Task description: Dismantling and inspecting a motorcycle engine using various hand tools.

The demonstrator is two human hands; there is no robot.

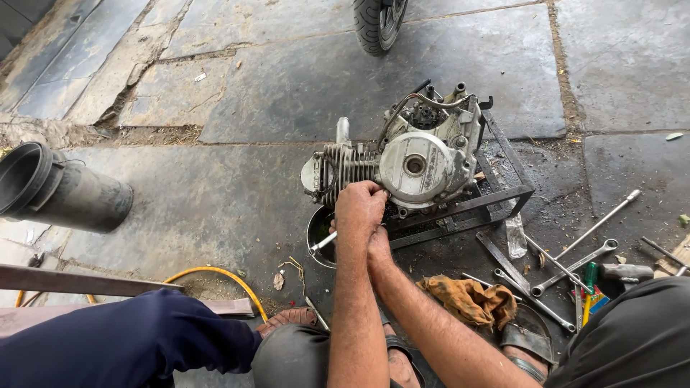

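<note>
Both forearms extended forward, close together; left hand (359,208) fisted above, right hand (379,248) tucked beneath.

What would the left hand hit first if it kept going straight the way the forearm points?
Almost at once the left hand would meet the motorcycle engine, likely its finned cylinder just ahead of the knuckles. It seems to touch the engine's lower edge already, though depth is unclear.

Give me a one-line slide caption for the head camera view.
Both hands, left hand over right hand, work at a motorcycle engine on a metal stand, wrenches beside.
</note>
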